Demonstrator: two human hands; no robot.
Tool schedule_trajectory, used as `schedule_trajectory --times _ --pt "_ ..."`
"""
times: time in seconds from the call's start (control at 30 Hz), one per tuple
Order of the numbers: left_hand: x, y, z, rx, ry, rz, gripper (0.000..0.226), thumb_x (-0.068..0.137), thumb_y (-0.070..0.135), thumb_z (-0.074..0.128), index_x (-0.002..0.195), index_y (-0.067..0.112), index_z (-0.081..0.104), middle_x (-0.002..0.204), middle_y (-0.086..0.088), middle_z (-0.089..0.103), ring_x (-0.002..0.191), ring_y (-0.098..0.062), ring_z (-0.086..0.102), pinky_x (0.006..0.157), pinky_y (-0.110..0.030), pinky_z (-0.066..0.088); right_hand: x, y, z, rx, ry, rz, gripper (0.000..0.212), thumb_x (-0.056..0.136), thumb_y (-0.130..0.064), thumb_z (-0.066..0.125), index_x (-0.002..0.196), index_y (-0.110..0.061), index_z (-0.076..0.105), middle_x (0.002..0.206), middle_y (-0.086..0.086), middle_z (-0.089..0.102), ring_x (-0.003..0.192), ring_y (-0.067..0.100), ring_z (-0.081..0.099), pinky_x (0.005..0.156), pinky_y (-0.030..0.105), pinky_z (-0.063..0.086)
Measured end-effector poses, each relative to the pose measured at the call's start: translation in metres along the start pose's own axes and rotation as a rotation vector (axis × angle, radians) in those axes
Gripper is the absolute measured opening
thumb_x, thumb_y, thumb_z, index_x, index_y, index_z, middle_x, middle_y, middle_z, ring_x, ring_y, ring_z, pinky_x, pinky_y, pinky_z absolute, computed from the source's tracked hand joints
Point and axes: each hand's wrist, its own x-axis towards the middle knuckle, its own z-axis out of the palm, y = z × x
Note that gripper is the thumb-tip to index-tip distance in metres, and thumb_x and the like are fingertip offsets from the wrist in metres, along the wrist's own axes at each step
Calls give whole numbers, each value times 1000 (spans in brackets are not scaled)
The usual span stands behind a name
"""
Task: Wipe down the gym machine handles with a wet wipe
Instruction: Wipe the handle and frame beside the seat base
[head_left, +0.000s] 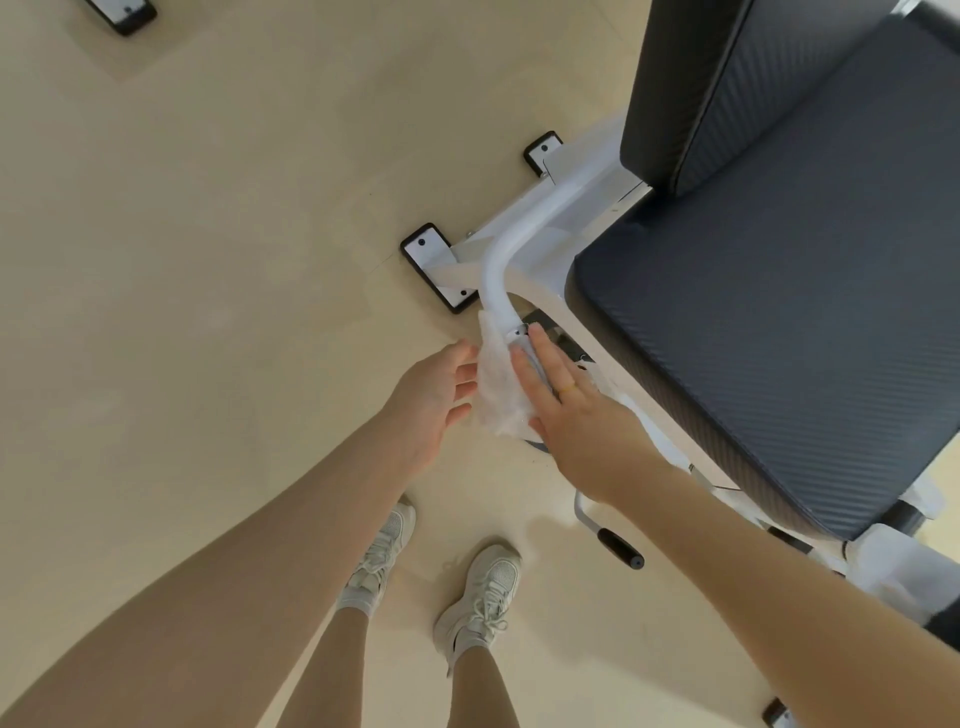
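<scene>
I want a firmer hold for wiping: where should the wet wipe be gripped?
Grip the crumpled white wet wipe at its free lower left fold, coming from the left with the left hand; the right hand already covers its right side against the white curved handle bar.

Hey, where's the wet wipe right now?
In the head view, the wet wipe sits mid-frame between both hands, draped over the end of the white curved handle, left of the dark seat pad.
</scene>
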Motion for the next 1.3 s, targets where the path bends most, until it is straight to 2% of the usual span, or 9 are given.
schedule_trajectory --times 0.1,0.17,0.47,0.6,0.83,0.9,1.0,1.17,1.3 --pt "2 -1 4 -4 15 -13 23 95 29 44 102 17 62 112 -2 62 101 -17 58 86 -29 43 3 -4 -4 201 -74 176 54 101 -27 30 148 -12 8 149 8 30 123 22 45 87 34 45" --pt "1 0 9 -31 -12 -11 21 94 26 47 103 17 63 110 -4 65 96 -16 62 87 -29 46 23 2 -9 207 -77 198 34 101 -29 29 123 -5 39 101 10 55 90 25 56 77 36 42" --pt "-6 2 25 -24 -41 43 18 97 23 45 103 17 61 101 0 68 96 -12 65 83 -24 51 16 7 -17 223 -241 421 23 97 -25 38 112 -8 41 104 16 54 87 25 47 75 34 42" --pt "-7 3 27 -50 -26 13 21 95 25 45 103 17 63 103 -2 68 97 -14 65 83 -24 51 42 -4 -15 565 41 403 6 95 -18 41 95 -12 38 70 2 43 59 16 44 58 32 39" --pt "-15 6 34 -44 -17 12 17 97 22 43 105 15 57 91 3 64 97 -14 62 95 -27 46 -23 18 -12 407 -237 423 23 101 -23 31 90 -13 49 79 3 51 81 26 49 73 32 40" --pt "-15 6 35 -45 -7 15 20 97 23 44 109 15 57 92 2 64 98 -13 62 94 -26 47 -12 13 -17 480 -182 359 35 101 -28 29 71 -17 42 66 1 43 77 25 45 69 32 34" --pt "-16 4 33 -49 6 24 21 97 28 44 98 17 61 94 0 66 97 -14 64 89 -26 49 15 6 -12 544 -17 351 28 101 -27 30 98 -10 52 75 7 50 75 25 51 69 38 42" --pt "-17 5 33 -90 -11 34 26 98 31 38 87 18 58 91 -1 65 85 -12 63 80 -23 50 -42 4 1 452 -65 141 56 94 -21 27 149 -20 16 157 0 14 143 22 22 112 30 22" --pt "-18 5 29 -72 -44 32 34 99 37 33 89 19 59 87 3 66 87 -12 63 71 -22 50 -33 7 -1 -33 -6 -155 58 62 2 62 118 -12 64 140 6 50 125 28 51 96 39 46"
